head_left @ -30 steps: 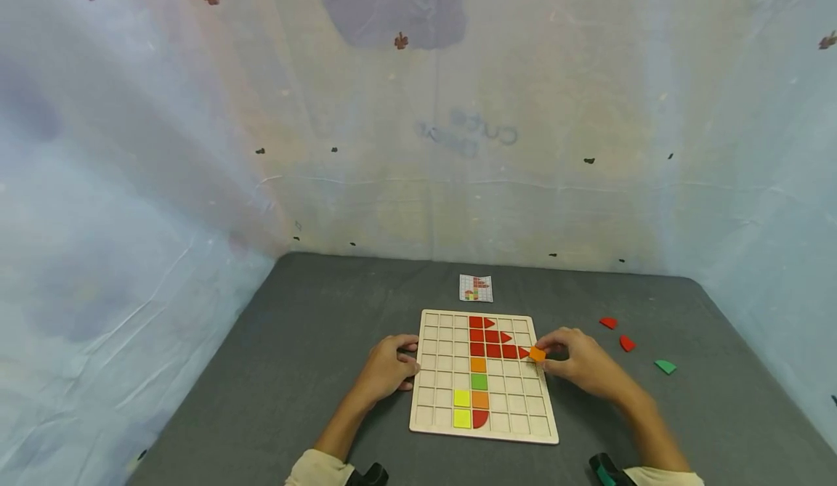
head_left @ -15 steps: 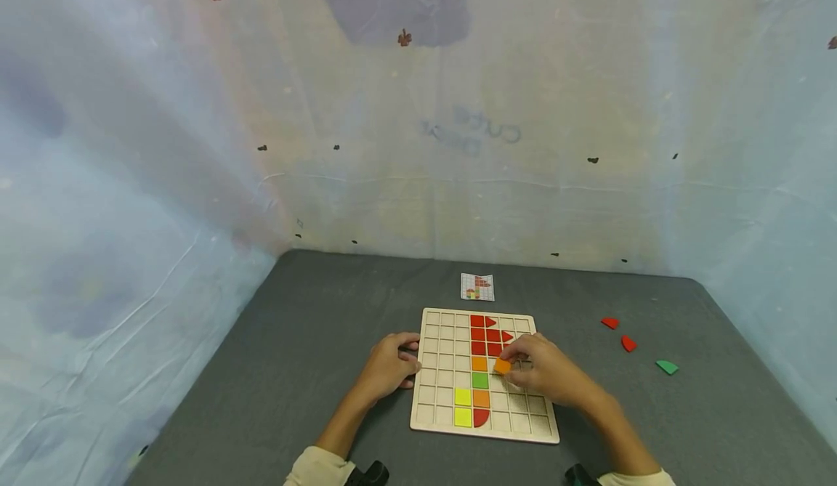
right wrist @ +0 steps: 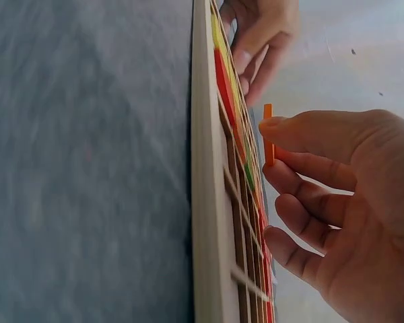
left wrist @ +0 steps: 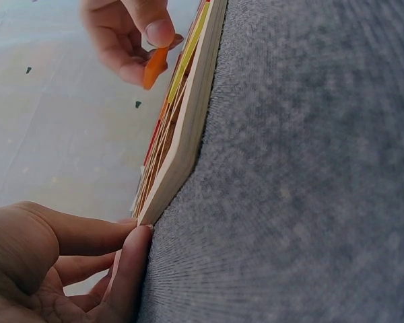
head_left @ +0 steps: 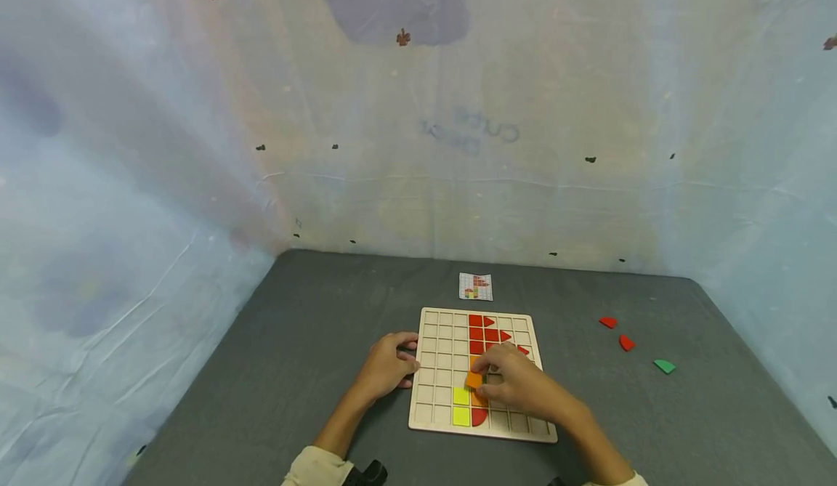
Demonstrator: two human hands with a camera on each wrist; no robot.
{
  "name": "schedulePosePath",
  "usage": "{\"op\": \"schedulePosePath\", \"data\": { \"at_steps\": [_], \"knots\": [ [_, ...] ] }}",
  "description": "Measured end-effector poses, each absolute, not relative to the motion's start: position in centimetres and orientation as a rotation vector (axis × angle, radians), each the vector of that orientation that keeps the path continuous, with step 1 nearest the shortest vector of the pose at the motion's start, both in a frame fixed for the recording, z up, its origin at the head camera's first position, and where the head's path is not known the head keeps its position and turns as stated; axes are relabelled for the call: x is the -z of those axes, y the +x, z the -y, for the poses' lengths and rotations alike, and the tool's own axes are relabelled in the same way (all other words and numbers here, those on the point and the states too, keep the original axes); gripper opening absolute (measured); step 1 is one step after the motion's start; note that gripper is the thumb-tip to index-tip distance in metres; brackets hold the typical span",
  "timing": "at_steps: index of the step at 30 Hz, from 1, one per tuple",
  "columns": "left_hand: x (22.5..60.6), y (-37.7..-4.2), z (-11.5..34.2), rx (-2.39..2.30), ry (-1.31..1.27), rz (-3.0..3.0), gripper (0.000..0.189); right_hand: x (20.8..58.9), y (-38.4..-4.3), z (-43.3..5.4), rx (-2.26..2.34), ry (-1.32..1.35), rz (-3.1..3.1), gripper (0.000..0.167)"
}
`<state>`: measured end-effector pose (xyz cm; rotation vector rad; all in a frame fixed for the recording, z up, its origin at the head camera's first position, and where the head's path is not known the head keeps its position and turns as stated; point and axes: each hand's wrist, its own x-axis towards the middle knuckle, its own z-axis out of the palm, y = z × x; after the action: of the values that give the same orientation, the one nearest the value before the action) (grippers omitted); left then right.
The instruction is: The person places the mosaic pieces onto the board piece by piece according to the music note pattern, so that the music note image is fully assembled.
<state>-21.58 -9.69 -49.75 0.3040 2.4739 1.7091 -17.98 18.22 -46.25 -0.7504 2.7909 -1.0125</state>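
Note:
My right hand (head_left: 516,384) pinches an orange square tile (head_left: 474,380) between thumb and fingers, above the middle of the wooden grid board (head_left: 432,377). In the right wrist view the orange tile (right wrist: 268,134) stands on edge, apart from the board's surface. At the board's left edge, my left hand (head_left: 384,367) holds the rim with thumb and finger, as the left wrist view of that hand (left wrist: 60,262) shows. Red pieces (head_left: 476,333) fill cells at the top. Two yellow squares (head_left: 461,406) and a red rounded piece (head_left: 479,416) lie lower down. My right hand partly covers the middle tiles.
Behind the board a small pattern card (head_left: 475,287) lies on the grey table (head_left: 327,312). To the right are a red piece (head_left: 608,322), a second red piece (head_left: 626,343) and a green piece (head_left: 664,366). Patterned sheeting (head_left: 418,210) hangs behind the table.
My right hand has carried the orange tile from the board's right edge leftward and nearer, over the middle columns. My left hand has stayed at the left edge.

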Motion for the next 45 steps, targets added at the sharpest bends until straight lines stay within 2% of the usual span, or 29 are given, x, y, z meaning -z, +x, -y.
{"op": "schedulePosePath", "data": {
  "at_steps": [19,45],
  "knots": [
    [49.8,-21.6,9.8,-1.704,0.313,-2.478,0.050,46.3,-17.7,-14.3,1.014,-0.843,-2.702,0.020],
    [49.6,-21.6,9.8,-1.696,0.316,-2.482,0.050,46.4,-17.5,-13.3,0.965,-0.861,-2.722,0.023]
  ]
}}
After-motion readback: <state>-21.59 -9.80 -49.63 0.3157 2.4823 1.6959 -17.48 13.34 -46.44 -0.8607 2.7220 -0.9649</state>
